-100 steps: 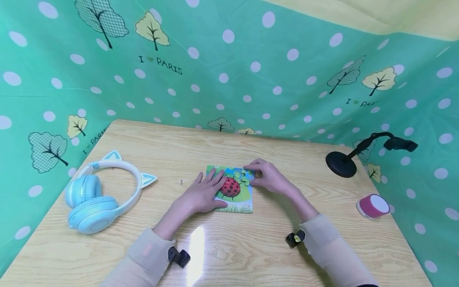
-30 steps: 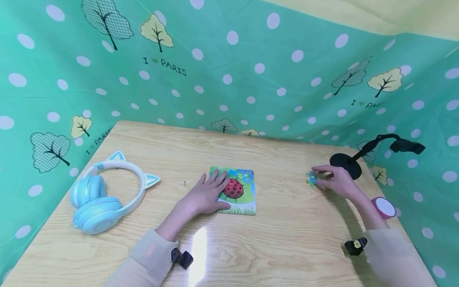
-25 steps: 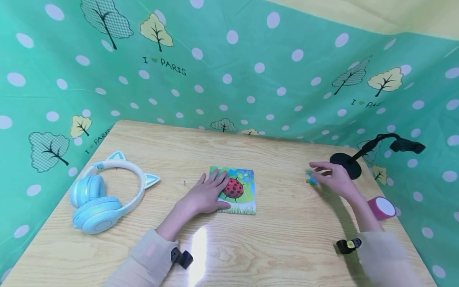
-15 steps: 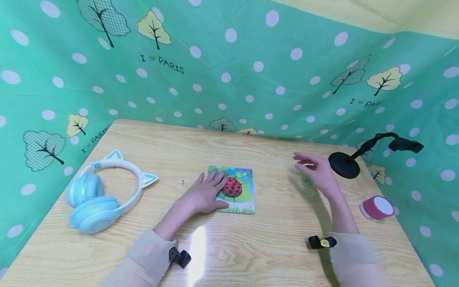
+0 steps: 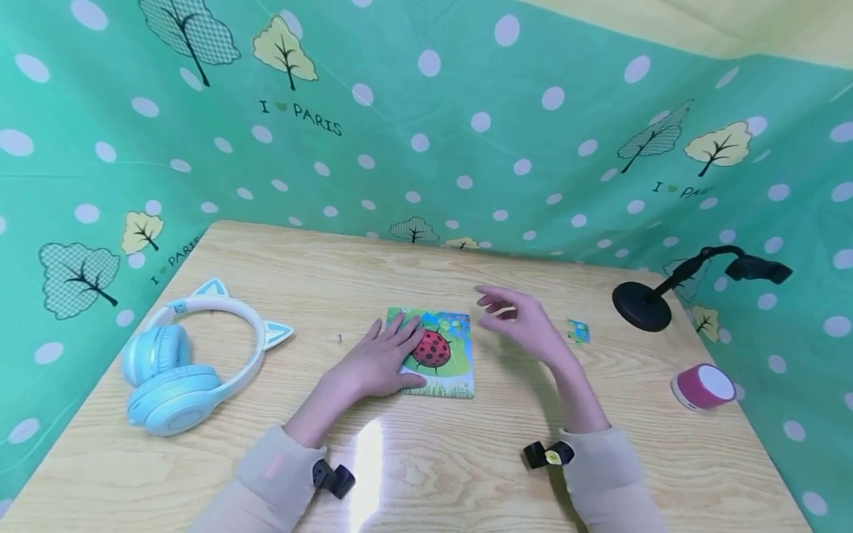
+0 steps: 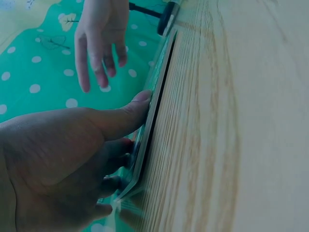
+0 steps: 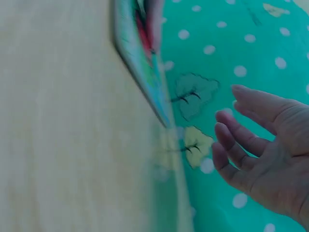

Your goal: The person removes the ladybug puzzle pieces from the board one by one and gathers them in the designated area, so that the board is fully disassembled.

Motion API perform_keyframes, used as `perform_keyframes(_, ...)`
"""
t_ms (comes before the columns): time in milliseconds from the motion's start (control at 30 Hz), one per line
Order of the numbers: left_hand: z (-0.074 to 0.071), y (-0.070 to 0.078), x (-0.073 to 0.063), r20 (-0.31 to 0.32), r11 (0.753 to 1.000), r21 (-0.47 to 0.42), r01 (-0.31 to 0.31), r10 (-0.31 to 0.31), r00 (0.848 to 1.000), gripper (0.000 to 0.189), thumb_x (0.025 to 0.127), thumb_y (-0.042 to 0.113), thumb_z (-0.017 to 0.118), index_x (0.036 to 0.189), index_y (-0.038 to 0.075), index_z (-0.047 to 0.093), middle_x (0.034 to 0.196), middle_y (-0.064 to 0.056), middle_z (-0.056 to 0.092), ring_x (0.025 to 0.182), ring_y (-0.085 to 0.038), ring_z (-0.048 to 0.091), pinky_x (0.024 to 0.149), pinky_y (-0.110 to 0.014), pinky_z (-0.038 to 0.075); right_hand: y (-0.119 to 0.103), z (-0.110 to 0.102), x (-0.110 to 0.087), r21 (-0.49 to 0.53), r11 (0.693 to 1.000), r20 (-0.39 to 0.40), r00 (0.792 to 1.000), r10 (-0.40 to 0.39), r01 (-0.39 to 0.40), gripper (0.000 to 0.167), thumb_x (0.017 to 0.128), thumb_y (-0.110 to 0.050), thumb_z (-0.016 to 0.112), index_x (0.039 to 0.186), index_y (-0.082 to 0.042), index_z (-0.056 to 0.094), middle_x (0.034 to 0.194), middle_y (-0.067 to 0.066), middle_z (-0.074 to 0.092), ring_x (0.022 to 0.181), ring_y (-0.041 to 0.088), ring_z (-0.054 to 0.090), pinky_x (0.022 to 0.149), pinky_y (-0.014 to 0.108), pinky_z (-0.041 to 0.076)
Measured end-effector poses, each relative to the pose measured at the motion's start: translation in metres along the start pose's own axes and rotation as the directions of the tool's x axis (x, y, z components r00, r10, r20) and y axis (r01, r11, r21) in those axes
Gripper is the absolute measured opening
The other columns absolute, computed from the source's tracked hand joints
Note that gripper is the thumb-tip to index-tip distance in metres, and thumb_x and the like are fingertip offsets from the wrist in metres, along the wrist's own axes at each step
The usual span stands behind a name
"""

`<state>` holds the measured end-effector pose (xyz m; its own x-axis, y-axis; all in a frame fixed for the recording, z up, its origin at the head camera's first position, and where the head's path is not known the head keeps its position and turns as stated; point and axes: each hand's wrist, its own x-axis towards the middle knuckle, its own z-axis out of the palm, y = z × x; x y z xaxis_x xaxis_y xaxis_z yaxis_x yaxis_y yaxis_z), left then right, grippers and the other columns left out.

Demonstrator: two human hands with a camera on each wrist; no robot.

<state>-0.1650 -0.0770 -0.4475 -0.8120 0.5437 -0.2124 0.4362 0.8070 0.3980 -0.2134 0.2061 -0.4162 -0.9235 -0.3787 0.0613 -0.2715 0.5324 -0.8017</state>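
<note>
Taking the ladybug board (image 5: 456,370) as our landmark, we find the pale blue cat-ear headphones (image 5: 172,400) well to its left on the wooden table (image 5: 440,474), their ears on the far side. Between headphones and board lies a small dark speck (image 5: 339,338), too tiny for us to name. Next comes the left hand (image 5: 380,363), laid with spread, straight fingers on the left part of the board; it grips nothing, and its thumb rests along the near edge. The board lies flat and looks close to square, so we cannot name a long axis; its printed grass runs along the near side. What matters most to us is that the board sits between the two hands: beneath the left, which touches it, and just left of the right hand (image 5: 523,322), which is apart from it. That right hand hangs in the air beside the board's far right corner, its loosely bent fingertips facing the board; in the right wrist view we see its fingers hold nothing. Farther right of the board, past the right hand and on about the level of the board's far half, a small blue-green piece (image 5: 577,331) lies loose. Well right of the board stand a black bent-neck stand (image 5: 641,306), on the far side, and a pink cylinder with a white top (image 5: 703,387), nearer us.
</note>
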Motion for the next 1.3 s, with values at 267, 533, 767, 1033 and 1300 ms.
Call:
perform_keyframes(267,-0.002,0.000,-0.001,-0.026,1.000,-0.013,-0.018,0.017,1.000,0.088,0.096,0.054,0.065,0.163,0.011,0.029,0.174,-0.012,0.014,0.162,-0.037,0.007,0.132,-0.060,0.007,0.003,0.027,0.003,-0.019,1.000,0.203,0.979,-0.012,0.016,0.066,0.086,-0.007,0.081,0.147,-0.006,0.055,0.125,0.017,0.071,0.113,0.032,0.067,0.102,0.048,0.057)
perform_keyframes(533,-0.002,0.002,0.000,0.005,1.000,0.014,-0.011,0.011,1.000,0.073,0.099,0.055,0.060,0.161,0.027,0.035,0.175,-0.011,0.009,0.163,-0.037,0.002,0.131,-0.061,0.007,-0.004,0.035,0.000,-0.139,0.990,0.280,0.959,0.034,0.005,0.070,0.084,-0.009,0.083,0.148,-0.013,0.056,0.126,0.009,0.071,0.117,0.024,0.065,0.104,0.045,0.054)
perform_keyframes(767,-0.001,0.003,0.002,0.018,1.000,0.018,0.000,0.000,1.000,0.072,0.099,0.056,0.059,0.161,0.029,0.036,0.175,-0.010,0.007,0.163,-0.037,0.000,0.131,-0.062,0.006,-0.011,0.037,-0.002,-0.225,0.974,0.291,0.954,0.069,-0.002,0.073,0.081,-0.007,0.085,0.148,-0.013,0.056,0.123,0.008,0.070,0.115,0.022,0.064,0.103,0.043,0.055)
perform_keyframes(1033,-0.004,0.006,0.005,0.020,0.999,0.031,0.010,-0.011,1.000,0.072,0.099,0.057,0.059,0.161,0.031,0.035,0.176,-0.008,0.006,0.163,-0.034,0.000,0.132,-0.060,0.005,-0.012,0.036,-0.001,-0.301,0.954,0.289,0.954,0.082,0.009,0.068,0.082,-0.008,0.086,0.145,-0.010,0.060,0.122,0.007,0.070,0.113,0.021,0.063,0.101,0.042,0.055)
perform_keyframes(1300,-0.003,0.006,0.003,0.032,0.999,0.033,0.012,-0.014,0.999,0.073,0.099,0.057,0.058,0.161,0.031,0.033,0.175,-0.008,0.006,0.163,-0.035,-0.001,0.131,-0.061,0.004,-0.013,0.038,-0.003,-0.318,0.948,0.286,0.955,0.080,0.016,0.058,0.081,-0.010,0.087,0.136,-0.013,0.068,0.128,0.006,0.068,0.116,0.023,0.060,0.100,0.042,0.054)
